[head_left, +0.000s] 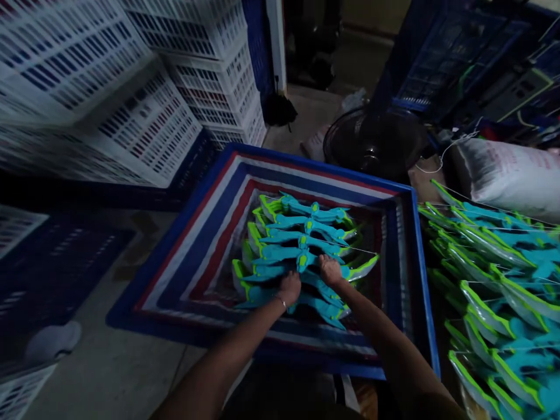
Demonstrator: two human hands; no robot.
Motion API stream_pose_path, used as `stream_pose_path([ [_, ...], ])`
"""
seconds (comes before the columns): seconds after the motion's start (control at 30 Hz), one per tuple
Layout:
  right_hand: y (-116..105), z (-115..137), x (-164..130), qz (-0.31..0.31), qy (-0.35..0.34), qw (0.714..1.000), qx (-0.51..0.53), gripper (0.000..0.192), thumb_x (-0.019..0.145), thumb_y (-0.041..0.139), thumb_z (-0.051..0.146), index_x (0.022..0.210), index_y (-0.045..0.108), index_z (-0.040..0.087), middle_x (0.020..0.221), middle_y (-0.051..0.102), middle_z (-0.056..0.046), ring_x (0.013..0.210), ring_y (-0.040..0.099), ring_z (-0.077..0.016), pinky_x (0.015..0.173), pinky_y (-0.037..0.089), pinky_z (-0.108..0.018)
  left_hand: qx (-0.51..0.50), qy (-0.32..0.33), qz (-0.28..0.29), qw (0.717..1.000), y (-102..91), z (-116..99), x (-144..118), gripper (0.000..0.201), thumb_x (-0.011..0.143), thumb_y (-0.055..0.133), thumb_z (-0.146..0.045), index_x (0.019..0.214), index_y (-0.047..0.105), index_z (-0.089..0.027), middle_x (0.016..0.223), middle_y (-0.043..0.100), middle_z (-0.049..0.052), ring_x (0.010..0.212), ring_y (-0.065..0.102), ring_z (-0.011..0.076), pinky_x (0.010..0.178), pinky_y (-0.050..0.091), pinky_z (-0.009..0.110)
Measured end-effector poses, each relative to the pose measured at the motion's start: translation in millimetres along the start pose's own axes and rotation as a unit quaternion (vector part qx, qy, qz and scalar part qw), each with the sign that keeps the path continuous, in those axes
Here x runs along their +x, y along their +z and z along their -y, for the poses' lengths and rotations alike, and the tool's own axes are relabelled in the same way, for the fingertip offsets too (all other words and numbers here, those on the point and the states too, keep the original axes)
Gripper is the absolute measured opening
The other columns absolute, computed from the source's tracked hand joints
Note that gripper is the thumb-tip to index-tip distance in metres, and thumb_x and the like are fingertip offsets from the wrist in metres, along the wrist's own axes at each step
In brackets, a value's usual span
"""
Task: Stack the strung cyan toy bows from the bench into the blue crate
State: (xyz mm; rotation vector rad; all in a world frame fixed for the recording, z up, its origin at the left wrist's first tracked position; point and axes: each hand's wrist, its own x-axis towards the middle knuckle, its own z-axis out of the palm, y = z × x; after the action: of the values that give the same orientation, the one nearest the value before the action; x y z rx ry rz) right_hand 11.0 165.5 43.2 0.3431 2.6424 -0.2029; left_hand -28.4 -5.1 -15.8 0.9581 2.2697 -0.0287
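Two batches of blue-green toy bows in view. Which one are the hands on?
The row of bows stacked inside the blue striped crate. Left hand and right hand both press on it. The other pile lies outside the crate, to the right, untouched.

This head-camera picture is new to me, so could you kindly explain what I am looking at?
The camera sits on a person's head and looks down at their own two bare arms. The left hand and the right hand press on a stack of turquoise and green toy bows lying inside a blue crate lined with striped sheeting. Whether the fingers grip a bow is hard to tell. More bows are piled on the right, white crates are stacked at the upper left, and a dark fan stands behind.
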Motion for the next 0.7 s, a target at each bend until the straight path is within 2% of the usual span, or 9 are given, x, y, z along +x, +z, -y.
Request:
stream_pose_path([
  [0.07, 29, 3, 18, 0.011, 0.002, 1.0, -0.01, 0.032, 0.103, 0.039, 0.005, 0.127, 0.058, 0.009, 0.125, 0.066, -0.019, 0.116, 0.061, -0.0264, 0.099, 0.048, -0.036, -0.002, 0.015, 0.007, 1.0, 4.5, 7, -1, 0.036, 0.103, 0.051, -0.012, 0.136, 0.064, -0.007, 0.141, 0.064, 0.021, 0.136, 0.058, 0.0305, 0.115, 0.049, 0.045],
  [0.13, 48, 5, 34, 0.015, 0.005, 1.0, -0.018, 0.033, 0.104, 0.037, 0.006, 0.13, 0.056, 0.008, 0.125, 0.064, -0.02, 0.117, 0.059, -0.0262, 0.1, 0.047, -0.036, -0.007, 0.022, 0.008, 1.0, 7.2, 10, -4, 0.047, 0.099, 0.048, -0.007, 0.145, 0.058, -0.003, 0.152, 0.057, 0.025, 0.142, 0.054, 0.0318, 0.119, 0.046, 0.042],
  [0.23, 65, 10, 51, 0.013, 0.007, 0.999, -0.028, 0.035, 0.105, 0.035, 0.007, 0.134, 0.055, 0.007, 0.125, 0.062, -0.021, 0.118, 0.057, -0.0263, 0.1, 0.047, -0.037, -0.026, 0.021, 0.003, 0.999, 5.2, 11, -11, 0.055, 0.094, 0.056, -0.008, 0.149, 0.055, 0.0, 0.159, 0.051, 0.028, 0.146, 0.05, 0.0347, 0.121, 0.044, 0.039],
  [0.33, 72, 12, 60, 0.015, 0.004, 0.999, -0.033, 0.037, 0.107, 0.032, 0.008, 0.135, 0.055, 0.006, 0.127, 0.061, -0.022, 0.12, 0.057, -0.028, 0.101, 0.049, -0.04, -0.055, -0.004, -0.014, 0.998, -6.2, 9, -13, 0.064, 0.101, 0.057, -0.021, 0.16, 0.043, -0.003, 0.162, 0.048, 0.027, 0.135, 0.061, 0.034, 0.111, 0.054, 0.038],
  [0.4, 73, 12, 62, 0.018, 0.001, 0.999, -0.032, 0.037, 0.107, 0.034, 0.008, 0.136, 0.056, 0.005, 0.128, 0.061, -0.023, 0.121, 0.058, -0.0288, 0.101, 0.05, -0.042, -0.067, -0.022, -0.032, 0.997, -15.9, 7, -9, 0.072, 0.106, 0.05, -0.026, 0.17, 0.023, -0.008, 0.172, 0.032, 0.029, 0.124, 0.069, 0.0312, 0.1, 0.06, 0.036],
  [0.47, 70, 12, 61, 0.019, 0.001, 0.999, -0.026, 0.036, 0.107, 0.035, 0.008, 0.135, 0.058, 0.003, 0.127, 0.062, -0.024, 0.12, 0.06, -0.0294, 0.101, 0.052, -0.043, -0.067, -0.026, -0.046, 0.996, -21.3, 6, -3, 0.072, 0.108, 0.046, -0.025, 0.172, 0.017, -0.012, 0.176, 0.019, 0.029, 0.119, 0.072, 0.029, 0.093, 0.062, 0.035],
  [0.53, 62, 15, 56, 0.018, 0.001, 1.0, -0.014, 0.035, 0.106, 0.037, 0.007, 0.132, 0.06, 0.003, 0.126, 0.064, -0.024, 0.119, 0.062, -0.0294, 0.1, 0.054, -0.044, -0.04, -0.023, -0.054, 0.997, -17.6, 6, 2, 0.067, 0.108, 0.046, -0.024, 0.171, 0.026, -0.012, 0.178, 0.017, 0.026, 0.127, 0.068, 0.031, 0.096, 0.062, 0.036],
  [0.6, 51, 22, 49, 0.012, 0.004, 1.0, 0.0, 0.029, 0.105, 0.044, 0.008, 0.127, 0.064, 0.004, 0.123, 0.067, -0.022, 0.116, 0.064, -0.0289, 0.098, 0.056, -0.044, 0.012, -0.017, -0.068, 0.997, -4.3, 12, 5, 0.062, 0.107, 0.046, -0.024, 0.167, 0.037, -0.012, 0.178, 0.02, 0.023, 0.137, 0.062, 0.0343, 0.101, 0.061, 0.038],
  [0.7, 28, 32, 44, 0.001, 0.018, 1.0, 0.021, 0.02, 0.101, 0.063, 0.018, 0.118, 0.068, 0.008, 0.121, 0.071, -0.018, 0.113, 0.067, -0.0304, 0.093, 0.059, -0.046, 0.067, 0.006, -0.144, 0.987, 21.2, 30, 19, 0.057, 0.106, 0.042, -0.022, 0.16, 0.048, -0.007, 0.173, 0.032, 0.027, 0.126, 0.069, 0.0332, 0.1, 0.062, 0.043],
])
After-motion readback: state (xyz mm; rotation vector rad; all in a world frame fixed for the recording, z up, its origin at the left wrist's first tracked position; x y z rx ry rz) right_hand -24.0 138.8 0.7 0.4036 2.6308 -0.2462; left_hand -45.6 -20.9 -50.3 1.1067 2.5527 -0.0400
